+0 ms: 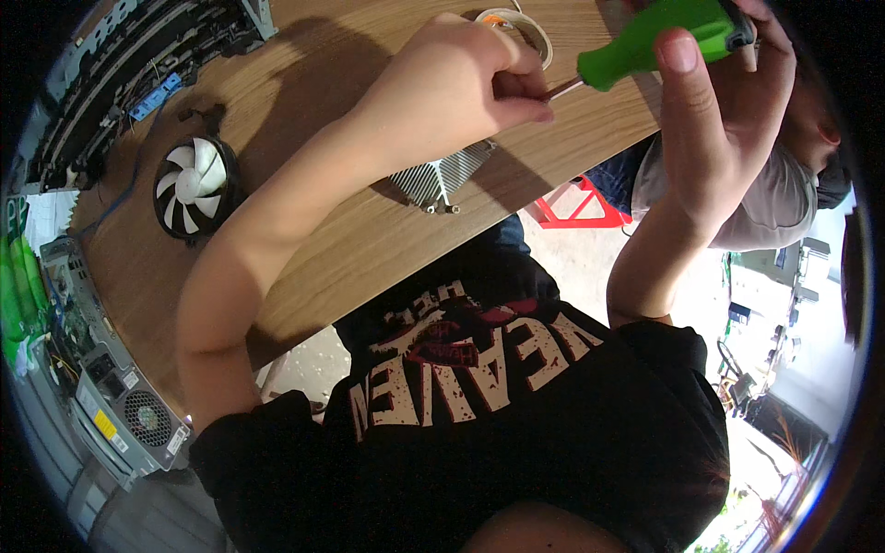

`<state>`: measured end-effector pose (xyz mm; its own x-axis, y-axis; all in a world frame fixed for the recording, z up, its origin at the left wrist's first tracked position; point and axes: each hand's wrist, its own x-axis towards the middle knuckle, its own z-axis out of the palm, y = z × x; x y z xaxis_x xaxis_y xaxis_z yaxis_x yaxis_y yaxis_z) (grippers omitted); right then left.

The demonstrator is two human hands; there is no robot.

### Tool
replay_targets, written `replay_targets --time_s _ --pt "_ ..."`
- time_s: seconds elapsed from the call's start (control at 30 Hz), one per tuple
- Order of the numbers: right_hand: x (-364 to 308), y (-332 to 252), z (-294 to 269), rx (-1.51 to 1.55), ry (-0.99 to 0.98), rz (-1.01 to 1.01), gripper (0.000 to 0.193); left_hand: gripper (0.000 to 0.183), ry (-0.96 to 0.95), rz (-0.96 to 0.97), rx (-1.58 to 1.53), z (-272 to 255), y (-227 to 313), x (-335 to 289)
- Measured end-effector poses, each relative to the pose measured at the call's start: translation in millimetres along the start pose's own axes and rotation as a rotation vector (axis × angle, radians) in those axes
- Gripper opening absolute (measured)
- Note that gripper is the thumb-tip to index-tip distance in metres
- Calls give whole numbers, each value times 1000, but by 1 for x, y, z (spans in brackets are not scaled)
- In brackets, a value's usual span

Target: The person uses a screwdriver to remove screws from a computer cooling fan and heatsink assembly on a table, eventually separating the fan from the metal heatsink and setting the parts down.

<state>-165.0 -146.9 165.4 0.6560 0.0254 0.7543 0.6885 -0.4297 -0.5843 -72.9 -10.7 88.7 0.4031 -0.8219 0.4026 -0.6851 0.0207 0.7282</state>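
Note:
A green-handled screwdriver (pixel 636 53) spans the gap between my hands, over the table's far right part. My right hand (pixel 705 138) is closed on its handle, the thumb lying along the near side. The fingers of my left hand (pixel 470 78) pinch together at the end of the metal shaft; whether a small part is also between them is hidden. Below my left wrist a finned metal heat sink (pixel 441 184) rests on the wooden table (pixel 369 244), partly covered by my forearm. Left of that forearm lies a black cooling fan (pixel 192 187) with white blades.
An opened computer chassis (pixel 138 88) stands at the far left, with a grey computer case (pixel 115 387) at the near left. A pale ring (pixel 546 51) with something orange inside lies beyond my left hand. Another person (pixel 770 207) is close on the right, near a red stool (pixel 585 207).

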Motion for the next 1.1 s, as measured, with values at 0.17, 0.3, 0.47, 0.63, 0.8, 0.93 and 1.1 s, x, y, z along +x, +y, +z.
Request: replay_targets --time_s 0.17,0.3,0.47,0.63,0.8,0.93,1.1 --pt "-3 -9 12 -81 84 59 77 33 -162 -44 -83 -23 -1 4" --pt "-3 -9 19 -144 76 121 86 27 128 38 -136 -1 -3 0" --pt "-11 9 4 -130 14 -4 81 26 -40 -104 -160 -7 10 7" --pt "2 -6 15 82 -41 63 77 25 -36 -1 -161 -7 -2 2" --pt "3 -21 -35 -125 -141 227 60 21 12 235 -268 -14 -7 -4" --pt "-6 -16 -85 -202 -118 279 43 20 -139 102 -280 -10 -8 1" --pt "-16 -8 -85 -261 -40 218 44 18 -67 143 -79 -21 12 -9"
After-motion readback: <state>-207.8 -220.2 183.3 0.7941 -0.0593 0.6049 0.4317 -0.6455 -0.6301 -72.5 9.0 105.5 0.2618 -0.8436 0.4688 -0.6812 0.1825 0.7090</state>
